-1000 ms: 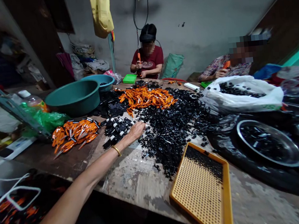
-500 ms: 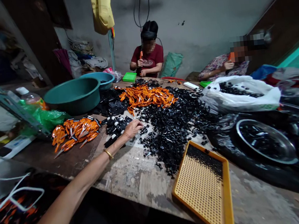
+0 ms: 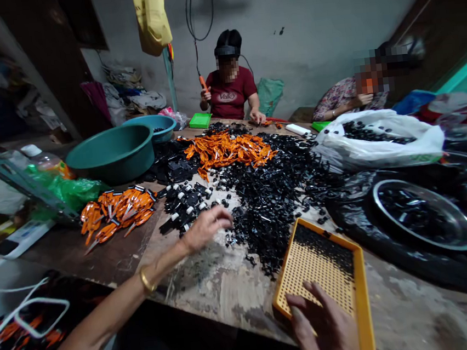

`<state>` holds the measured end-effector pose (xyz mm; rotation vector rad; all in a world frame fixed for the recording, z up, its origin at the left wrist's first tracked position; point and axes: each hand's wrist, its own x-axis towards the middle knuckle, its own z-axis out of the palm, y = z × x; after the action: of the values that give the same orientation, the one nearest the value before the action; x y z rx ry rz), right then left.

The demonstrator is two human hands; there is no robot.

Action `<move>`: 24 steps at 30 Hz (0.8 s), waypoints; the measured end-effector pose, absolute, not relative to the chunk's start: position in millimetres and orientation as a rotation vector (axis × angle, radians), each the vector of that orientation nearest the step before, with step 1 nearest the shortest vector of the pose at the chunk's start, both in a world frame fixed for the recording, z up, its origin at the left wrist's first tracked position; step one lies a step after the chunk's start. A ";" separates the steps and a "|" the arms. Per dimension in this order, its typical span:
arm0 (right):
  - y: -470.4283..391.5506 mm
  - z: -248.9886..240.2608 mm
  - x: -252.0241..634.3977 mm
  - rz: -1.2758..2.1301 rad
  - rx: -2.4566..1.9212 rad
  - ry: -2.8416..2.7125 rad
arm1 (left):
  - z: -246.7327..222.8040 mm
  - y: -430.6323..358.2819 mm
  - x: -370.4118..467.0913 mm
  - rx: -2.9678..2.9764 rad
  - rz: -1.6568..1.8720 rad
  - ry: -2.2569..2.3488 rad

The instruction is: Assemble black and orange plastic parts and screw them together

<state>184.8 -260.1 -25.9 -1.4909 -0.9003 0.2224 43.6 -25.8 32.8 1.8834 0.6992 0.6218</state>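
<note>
My left hand (image 3: 209, 227), blurred by motion, is over the bare wood at the left edge of the big pile of black parts (image 3: 257, 211); whether its bent fingers hold anything is too smeared to tell. Just behind it lie black parts with white pieces (image 3: 184, 201). My right hand (image 3: 319, 321) is at the bottom, over the near part of the yellow perforated tray (image 3: 364, 294), fingers spread and nothing seen between them. Small black pieces (image 3: 327, 251) gather at the tray's far end. Beyond the black pile is a heap of orange parts (image 3: 229, 150).
Orange tools (image 3: 119, 211) lie at the left, near a green basin (image 3: 111, 153) and a blue basin (image 3: 158, 126). On the right are a white bag (image 3: 379, 147) and a metal bowl (image 3: 427, 214) of black parts. Two people (image 3: 229, 87) sit across the table.
My left hand has pulled back slightly toward me from the white-tipped parts. My right hand has come into view over the tray. The person in red has lowered one hand to the table.
</note>
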 end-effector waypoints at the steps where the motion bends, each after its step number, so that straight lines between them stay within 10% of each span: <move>1: -249.0 -27.6 177.2 0.225 -1.463 -0.941 | 33.6 -44.2 39.2 1.897 0.504 0.642; 14: -227.2 -45.3 172.7 0.235 -1.321 -1.332 | 9.2 -81.3 19.6 1.499 -0.144 0.487; 24: -223.6 -62.3 159.8 0.235 -1.378 -1.295 | -5.6 -10.4 59.1 2.566 0.275 1.285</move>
<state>159.8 -223.6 -62.3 -1.3780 -1.2948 0.2353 59.1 -10.4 -5.6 2.5664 1.2851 0.2752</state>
